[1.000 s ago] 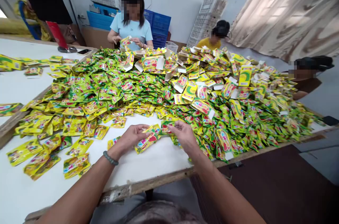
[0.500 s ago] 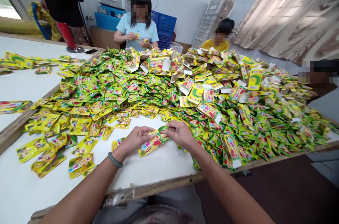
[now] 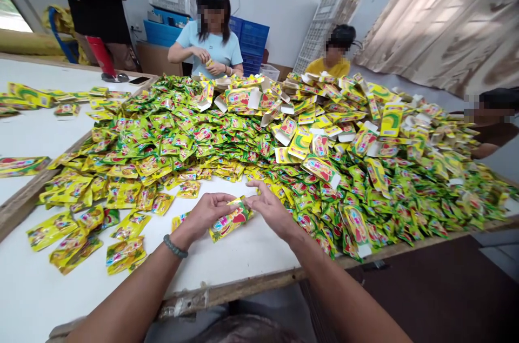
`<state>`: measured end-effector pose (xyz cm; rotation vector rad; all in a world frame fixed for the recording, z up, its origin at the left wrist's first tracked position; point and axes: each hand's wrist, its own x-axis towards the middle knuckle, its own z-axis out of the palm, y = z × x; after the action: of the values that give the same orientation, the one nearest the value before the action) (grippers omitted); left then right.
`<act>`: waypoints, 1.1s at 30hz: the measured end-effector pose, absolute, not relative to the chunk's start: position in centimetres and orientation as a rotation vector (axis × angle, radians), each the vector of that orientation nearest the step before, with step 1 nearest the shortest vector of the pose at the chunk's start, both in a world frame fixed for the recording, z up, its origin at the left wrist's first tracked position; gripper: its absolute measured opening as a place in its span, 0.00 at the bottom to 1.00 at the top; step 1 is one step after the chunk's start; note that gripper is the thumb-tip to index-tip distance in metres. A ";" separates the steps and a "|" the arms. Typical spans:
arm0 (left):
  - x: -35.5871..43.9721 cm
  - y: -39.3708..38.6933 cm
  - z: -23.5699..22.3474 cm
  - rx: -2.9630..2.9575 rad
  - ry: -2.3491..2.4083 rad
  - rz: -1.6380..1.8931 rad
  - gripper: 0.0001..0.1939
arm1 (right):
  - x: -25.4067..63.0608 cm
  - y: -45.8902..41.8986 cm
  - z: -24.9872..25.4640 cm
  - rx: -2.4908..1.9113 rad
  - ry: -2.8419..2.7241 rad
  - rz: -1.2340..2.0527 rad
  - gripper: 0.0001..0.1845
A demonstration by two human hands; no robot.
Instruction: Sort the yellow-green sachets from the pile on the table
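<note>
My left hand (image 3: 205,216) is closed on a small yellow and green carton (image 3: 231,220) with red fruit pictures. It grips the upper left side and holds the carton tilted just above the white table. My right hand (image 3: 271,208) is at the carton's right end, its fingers apart, with the index finger raised and other fingertips against or very near that end. The carton's contents are hidden. Yellow sachets (image 3: 125,254) lie loose to the left of my left hand. A large heap of green sachets (image 3: 316,191) begins beside my right hand.
More green sachets (image 3: 174,126) and flattened or open cartons (image 3: 320,145) are piled across the table. A wooden edge strip (image 3: 235,291) runs along the front. A phone (image 3: 139,80) and a red cup (image 3: 101,55) stand back left. Several people sit or stand around the table.
My right hand's fingers have opened from a pinch at the carton's end, and the green piece that showed there is no longer visible. My left hand keeps its hold.
</note>
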<state>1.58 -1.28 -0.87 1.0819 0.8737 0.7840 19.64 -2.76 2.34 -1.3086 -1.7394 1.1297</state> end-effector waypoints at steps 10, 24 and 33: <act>2.2 -1.7 0.7 1.020 0.789 0.864 0.24 | 17.8 -3.9 0.9 -1.250 -1.456 0.861 0.23; 1.8 -1.8 -0.1 1.216 0.884 0.852 0.19 | 18.5 -3.6 3.7 -1.500 -1.875 0.491 0.22; 2.4 -1.9 0.1 1.234 0.898 0.710 0.18 | 18.7 -3.4 3.2 -1.455 -1.742 0.698 0.26</act>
<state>2.45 -1.88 0.08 1.2335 0.8978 0.7095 18.66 -3.45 3.17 -1.4554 -1.7416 0.6976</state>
